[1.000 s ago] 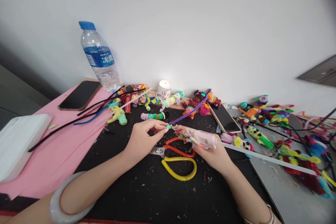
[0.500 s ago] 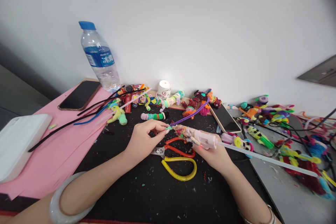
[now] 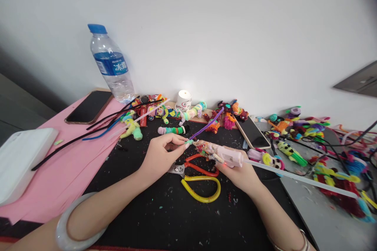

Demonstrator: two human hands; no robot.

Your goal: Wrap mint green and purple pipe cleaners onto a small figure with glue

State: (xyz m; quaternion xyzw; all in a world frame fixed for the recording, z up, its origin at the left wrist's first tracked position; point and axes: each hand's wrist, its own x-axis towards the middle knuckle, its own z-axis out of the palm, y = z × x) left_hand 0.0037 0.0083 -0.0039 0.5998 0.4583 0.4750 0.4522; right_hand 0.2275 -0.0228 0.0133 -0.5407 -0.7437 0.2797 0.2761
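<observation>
My left hand (image 3: 165, 153) pinches a small green piece (image 3: 189, 141) of fuzzy craft stem, from which a purple pipe cleaner (image 3: 207, 123) sticks up to the right. Closed around a pale pink hot glue gun (image 3: 228, 156) is my right hand (image 3: 237, 172); a long translucent glue stick (image 3: 300, 178) runs out of its back. The gun's tip, crusted with colourful bits, is right beside the green piece; whether they touch I cannot tell. Under both hands lie scissors (image 3: 202, 194) with one orange and one yellow handle, their blades partly hidden by my left hand.
A water bottle (image 3: 110, 62) leans on the wall near a dark phone (image 3: 89, 106). Pink paper (image 3: 85, 160) and a white box (image 3: 26, 160) lie left. Pipe-cleaner figures (image 3: 193, 113), a paper cup (image 3: 184, 100) and another phone (image 3: 253, 132) line the back; more figures (image 3: 291, 153) crowd the right.
The purple pipe cleaner's free end has swung left and now stands steeper. My hands and the glue gun have barely moved.
</observation>
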